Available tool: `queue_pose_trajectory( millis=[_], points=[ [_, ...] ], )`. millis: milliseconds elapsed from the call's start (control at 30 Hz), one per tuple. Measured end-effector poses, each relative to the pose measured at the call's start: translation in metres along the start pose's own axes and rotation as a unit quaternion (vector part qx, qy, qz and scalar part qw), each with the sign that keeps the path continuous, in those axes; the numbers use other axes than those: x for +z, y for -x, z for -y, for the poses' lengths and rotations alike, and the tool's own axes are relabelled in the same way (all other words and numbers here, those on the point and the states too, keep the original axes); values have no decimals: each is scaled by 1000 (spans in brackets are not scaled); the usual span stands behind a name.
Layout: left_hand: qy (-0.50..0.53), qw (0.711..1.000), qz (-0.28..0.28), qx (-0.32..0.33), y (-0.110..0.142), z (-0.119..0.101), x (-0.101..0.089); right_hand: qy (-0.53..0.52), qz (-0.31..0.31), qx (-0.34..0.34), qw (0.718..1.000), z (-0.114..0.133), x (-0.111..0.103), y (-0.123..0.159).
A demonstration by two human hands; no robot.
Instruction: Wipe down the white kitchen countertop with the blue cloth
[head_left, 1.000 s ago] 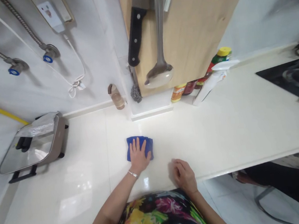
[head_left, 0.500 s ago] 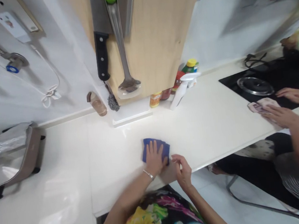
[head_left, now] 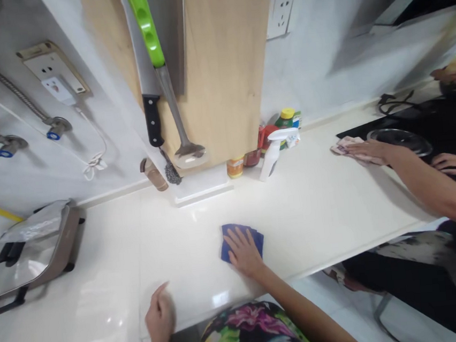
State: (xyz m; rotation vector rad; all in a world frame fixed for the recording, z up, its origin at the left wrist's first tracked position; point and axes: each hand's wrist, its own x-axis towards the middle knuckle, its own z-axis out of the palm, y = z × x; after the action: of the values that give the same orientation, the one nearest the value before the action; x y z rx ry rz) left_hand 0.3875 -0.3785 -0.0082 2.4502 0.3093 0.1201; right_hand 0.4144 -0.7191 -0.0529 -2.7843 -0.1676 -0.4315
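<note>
A folded blue cloth [head_left: 228, 252] lies on the white countertop in front of me. My right hand [head_left: 243, 250] rests flat on it, fingers spread and pressing down. Off to the left, my left hand [head_left: 160, 312] hovers by the counter's front edge, with a bracelet at its wrist. Its fingers are loosely curled and slightly blurred, and nothing shows in them. At the right, a co-worker's hand [head_left: 371, 150] presses a pale pink patterned cloth [head_left: 344, 142] onto the counter beside the black cooktop [head_left: 353, 129].
A white spray bottle [head_left: 271, 159] and several condiment bottles stand by the wall. A knife [head_left: 152, 119] and a green-handled ladle [head_left: 176, 111] hang on the wooden panel [head_left: 223, 85]. A brown bottle [head_left: 155, 175] stands left of it. An electric pan [head_left: 58, 246] sits far left.
My left hand has left the blue cloth and moved left; my right hand has taken its place on the cloth. The co-worker's cloth has moved left and back. The camera view has shifted.
</note>
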Motion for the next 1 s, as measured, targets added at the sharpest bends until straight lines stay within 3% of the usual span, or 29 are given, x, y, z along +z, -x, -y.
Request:
queue_pose_trajectory(
  millis=[133,233,367,733,1000],
  points=[
    [-29,994,-36,-99,19,21,-7,44,-6,45,998,-45,-13,17],
    [-81,983,-49,-156,20,9,0,81,2,95,992,-83,-20,17],
    [-118,960,-84,-238,11,-8,5,130,-3,153,980,-118,-16,-7],
    [-175,951,-42,-252,8,-8,6,126,-61,261,955,-135,14,-119],
    [-186,946,-42,-261,5,-8,5,98,-61,296,948,-148,32,-177]
  ],
)
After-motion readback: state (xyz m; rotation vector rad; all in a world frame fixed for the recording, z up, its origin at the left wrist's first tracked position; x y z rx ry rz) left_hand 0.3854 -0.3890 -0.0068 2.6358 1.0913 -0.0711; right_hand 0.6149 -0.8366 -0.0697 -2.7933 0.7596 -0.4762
